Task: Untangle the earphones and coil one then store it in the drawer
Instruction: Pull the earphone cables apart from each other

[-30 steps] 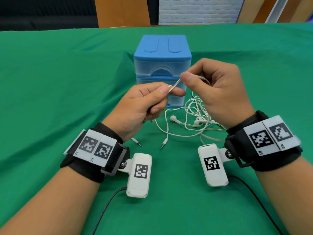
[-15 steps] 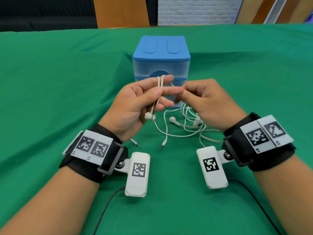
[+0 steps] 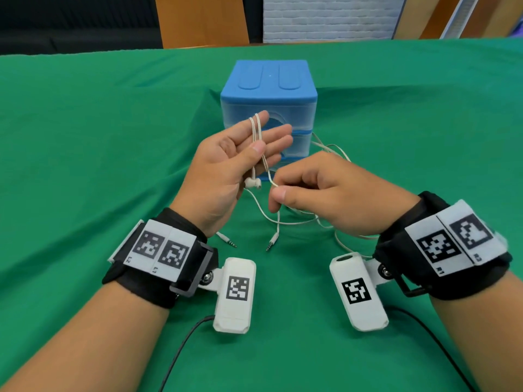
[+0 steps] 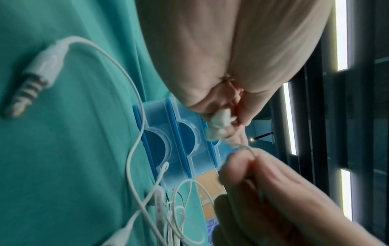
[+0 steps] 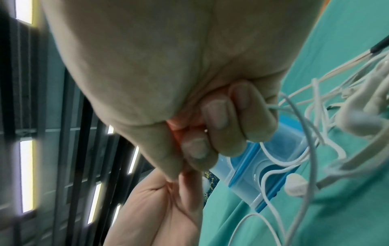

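Note:
White earphones lie in a tangle on the green cloth; part of that tangle (image 3: 317, 222) shows beside my right hand. My left hand (image 3: 261, 137) is raised palm up with fingers straight. A doubled cord (image 3: 256, 127) hangs over its fingers, pinned by the thumb, and two earbuds (image 3: 252, 183) (image 4: 221, 123) dangle below the palm. My right hand (image 3: 276, 198) pinches the same cord just right of the earbuds, fingers curled (image 5: 214, 126). The blue drawer unit (image 3: 268, 108) stands behind both hands with its drawers closed.
Two jack plugs (image 3: 229, 242) (image 3: 272, 244) lie on the cloth between my wrists. More loose cord and an earbud (image 5: 294, 184) lie in front of the drawer unit (image 5: 273, 159). Green cloth (image 3: 85, 165) covers the whole table.
My left hand has gone from a pinch to straight fingers with the cord looped over them. My right hand has dropped down and toward me, drawing the cord below the left palm.

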The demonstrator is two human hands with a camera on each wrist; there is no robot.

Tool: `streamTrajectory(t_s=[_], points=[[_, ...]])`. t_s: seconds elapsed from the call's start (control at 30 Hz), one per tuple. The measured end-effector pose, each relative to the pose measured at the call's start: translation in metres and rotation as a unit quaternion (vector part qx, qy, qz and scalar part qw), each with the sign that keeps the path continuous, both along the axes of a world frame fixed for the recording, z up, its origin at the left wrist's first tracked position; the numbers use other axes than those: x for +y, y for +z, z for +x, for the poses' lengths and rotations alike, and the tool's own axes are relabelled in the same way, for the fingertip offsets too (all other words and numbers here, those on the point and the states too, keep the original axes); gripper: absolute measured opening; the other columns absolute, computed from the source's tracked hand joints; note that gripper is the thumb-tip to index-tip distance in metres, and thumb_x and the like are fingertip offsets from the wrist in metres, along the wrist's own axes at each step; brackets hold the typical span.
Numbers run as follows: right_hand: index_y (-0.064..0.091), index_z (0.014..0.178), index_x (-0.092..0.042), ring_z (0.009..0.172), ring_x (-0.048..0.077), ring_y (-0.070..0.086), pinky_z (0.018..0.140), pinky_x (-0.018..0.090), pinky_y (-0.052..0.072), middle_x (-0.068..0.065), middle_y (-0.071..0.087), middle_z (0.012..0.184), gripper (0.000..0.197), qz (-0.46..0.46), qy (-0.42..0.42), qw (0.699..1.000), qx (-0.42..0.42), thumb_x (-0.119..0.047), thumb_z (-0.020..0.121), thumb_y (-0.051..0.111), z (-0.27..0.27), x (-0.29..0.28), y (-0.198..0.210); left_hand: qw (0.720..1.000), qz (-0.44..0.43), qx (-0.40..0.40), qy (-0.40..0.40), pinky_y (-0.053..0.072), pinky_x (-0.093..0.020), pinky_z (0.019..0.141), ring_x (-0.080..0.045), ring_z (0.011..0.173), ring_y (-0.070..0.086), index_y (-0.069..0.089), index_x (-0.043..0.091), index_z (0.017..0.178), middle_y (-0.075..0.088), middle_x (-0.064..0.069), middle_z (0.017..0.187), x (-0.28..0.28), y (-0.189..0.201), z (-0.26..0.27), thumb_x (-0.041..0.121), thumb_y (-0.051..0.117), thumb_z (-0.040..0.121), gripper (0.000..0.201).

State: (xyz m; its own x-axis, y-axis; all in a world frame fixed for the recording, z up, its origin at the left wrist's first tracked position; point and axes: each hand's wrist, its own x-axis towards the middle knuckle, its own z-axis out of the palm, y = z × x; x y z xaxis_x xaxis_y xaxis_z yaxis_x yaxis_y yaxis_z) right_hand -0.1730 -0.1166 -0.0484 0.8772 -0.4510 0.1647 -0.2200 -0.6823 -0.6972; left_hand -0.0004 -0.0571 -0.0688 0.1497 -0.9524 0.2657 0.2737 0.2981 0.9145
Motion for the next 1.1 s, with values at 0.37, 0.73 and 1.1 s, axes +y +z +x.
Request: streamTrajectory(t_s=[0.37,0.73,1.1], points=[[0.064,0.070,-0.008,0.050,0.006,0.026,0.050,0.019,0.023,-0.003,0.035,0.051,0.030,-0.098,-0.173,0.961,-0.192,-0.026,0.093,0.069,-0.007,-0.016,0.006,0.984,0.023,-0.166,-0.064,0.037,-0.025,0.059,-0.017,0.057,0.043,0.068,0.004,0.113,0.059,-0.006,0.067,0.002,-0.001,0.002,0.012,0.043,0.096,0.031],[0.059,0.073,-0.004,0.046,0.002,0.032,0.049,0.012,0.025,-0.014,0.039,0.049,0.035,-0.026,-0.146,0.977,-0.151,-0.022,0.103,0.055,-0.006,-0.025,-0.005,0.999,0.005,-0.018,-0.044,0.032,-0.016,0.045,-0.002,0.041,0.047,0.067,0.001,0.114,0.064,0.002,0.061,0.003,0.004,0.003,0.014,0.046,0.101,0.027],[0.072,0.094,-0.018,0.064,0.025,0.044,0.059,0.033,0.038,0.015,0.058,0.072,0.019,-0.002,0.057,0.997,0.050,-0.024,0.102,0.055,0.003,0.006,0.006,0.989,0.007,0.138,0.057,0.055,-0.016,0.080,-0.014,0.099,0.073,0.053,-0.007,0.130,0.072,-0.019,0.116,-0.002,0.006,0.009,0.000,0.049,0.101,0.030]])
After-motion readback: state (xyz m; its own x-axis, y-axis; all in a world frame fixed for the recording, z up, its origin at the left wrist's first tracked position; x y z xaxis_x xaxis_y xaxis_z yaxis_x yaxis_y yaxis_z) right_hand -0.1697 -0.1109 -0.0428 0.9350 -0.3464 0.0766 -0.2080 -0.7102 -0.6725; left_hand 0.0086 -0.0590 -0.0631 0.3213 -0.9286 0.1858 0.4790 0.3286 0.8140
